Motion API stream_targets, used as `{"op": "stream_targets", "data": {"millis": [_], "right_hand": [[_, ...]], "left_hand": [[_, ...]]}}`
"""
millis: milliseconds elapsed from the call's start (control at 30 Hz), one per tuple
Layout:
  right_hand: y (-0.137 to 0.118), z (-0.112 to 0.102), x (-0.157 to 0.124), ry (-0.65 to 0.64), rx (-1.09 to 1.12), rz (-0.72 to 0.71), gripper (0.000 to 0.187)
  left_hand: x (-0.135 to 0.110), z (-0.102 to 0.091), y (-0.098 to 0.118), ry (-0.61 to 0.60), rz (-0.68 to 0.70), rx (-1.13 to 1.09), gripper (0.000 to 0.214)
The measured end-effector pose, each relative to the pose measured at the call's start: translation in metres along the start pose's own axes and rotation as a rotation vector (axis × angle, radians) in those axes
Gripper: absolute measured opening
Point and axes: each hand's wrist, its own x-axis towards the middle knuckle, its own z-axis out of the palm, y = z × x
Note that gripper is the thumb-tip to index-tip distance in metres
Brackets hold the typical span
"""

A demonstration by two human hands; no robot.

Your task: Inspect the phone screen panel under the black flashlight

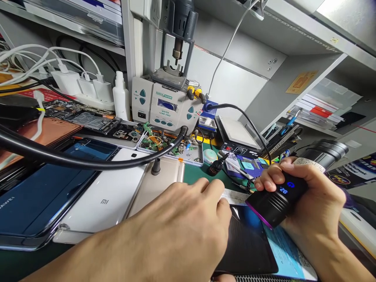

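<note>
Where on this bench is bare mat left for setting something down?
Little. A green mat strip lies open between the gold phone back, the parts tray and the left hand. Another bare corner sits below the blue Huawei phone. Left is packed with phones; the right hand holds a black handheld device over the dark phone.

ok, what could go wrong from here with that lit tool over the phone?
1. The right hand holds the black lamp tool, its glowing end angled close over the dark phone; a slip could knock the glass.
2. The left hand steadies the phone near the glow, so its fingers might catch light or heat.
3. The black hose arcs low over the stacked phone backs and could snag a forearm.
</note>
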Motion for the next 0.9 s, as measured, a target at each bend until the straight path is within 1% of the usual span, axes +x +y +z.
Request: {"op": "stream_targets", "data": {"millis": [100, 267, 433, 600, 733, 867, 900], "right_hand": [[-0.0006, 0.0011, 0.0005, 0.013, -0.002, 0.017, 0.016], [-0.0009, 0.0023, 0.0047, 0.047, -0.014, 0.059, 0.020], [0.0019, 0.0017, 0.0089, 0.065, -0.028, 0.082, 0.020], [0.0005, 0.0024, 0.0068, 0.073, -0.034, 0.070, 0.020], [-0.0004, 0.0019, 0.0057, 0.071, -0.032, 0.057, 0.016], [-0.0001, 0.0009, 0.0067, 0.059, -0.026, 0.074, 0.016], [-0.0002, 0.0009, 0.0069, 0.060, -0.028, 0.079, 0.017]], "left_hand": [[0.0013, 0.0006, 0.0003, -0.025, 0.023, 0.020, 0.047], [0.0026, 0.0030, 0.0016, 0.029, 0.005, -0.011, 0.048], [0.0008, 0.0046, 0.0010, 0.048, 0.013, -0.003, 0.047], [-0.0025, 0.0028, 0.0015, 0.020, 0.040, 0.024, 0.040], [-0.0009, 0.0010, 0.0035, 0.038, 0.024, 0.029, 0.036], [0.0023, -0.0013, 0.0026, -0.049, 0.000, -0.020, 0.036], [0.0026, -0.0015, 0.0021, -0.050, -0.004, -0.030, 0.035]]}}
